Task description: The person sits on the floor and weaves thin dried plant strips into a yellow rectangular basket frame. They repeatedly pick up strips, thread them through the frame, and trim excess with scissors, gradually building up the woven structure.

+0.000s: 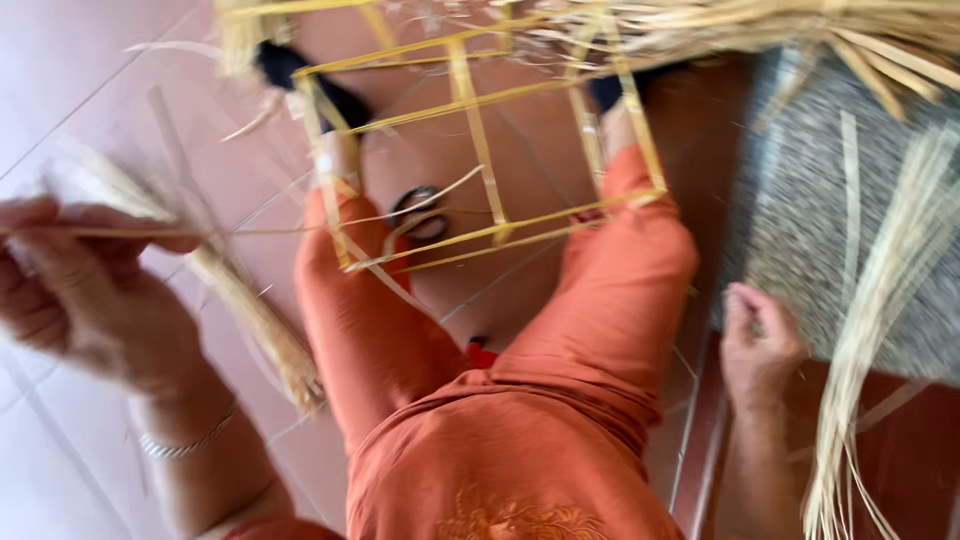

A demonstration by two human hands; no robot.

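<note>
Seated person, orange trousers (520, 440), viewed from above; picture blurred by motion.

Left hand (75, 290): raised at the far left of the view, fingers curled together and pinched on a thin straw strand (250, 232). The strand runs out from the fingertips toward the knees, nearly level. A thin bracelet (185, 445) sits on the wrist below the hand. Just beyond the fingers lies a loose bundle of straw (255, 320), slanting down past the wrist toward the left thigh; whether the hand touches it cannot be told through the blur.

Right hand (758, 340): low at the right, fingers folded in toward the palm. It sits at the edge of a grey speckled slab (800, 200). Whether it grips anything cannot be told. Just to the outside of this hand a long sheaf of pale straw (880, 320) hangs down across the slab and past the wrist.

Between the hands, ahead of both: an open frame of yellow cane strips (480, 150), square cells, resting over the two knees. Its near rail lies across the shins. Under the frame, on the tiled floor (60, 80), a pair of scissors (420, 212) with dark handles, between the legs.

Ahead of the right hand, at the top of the view: a thick mass of straw (720, 25) over the frame's far edge. Dark footwear (285, 65) shows beyond the left knee.
</note>
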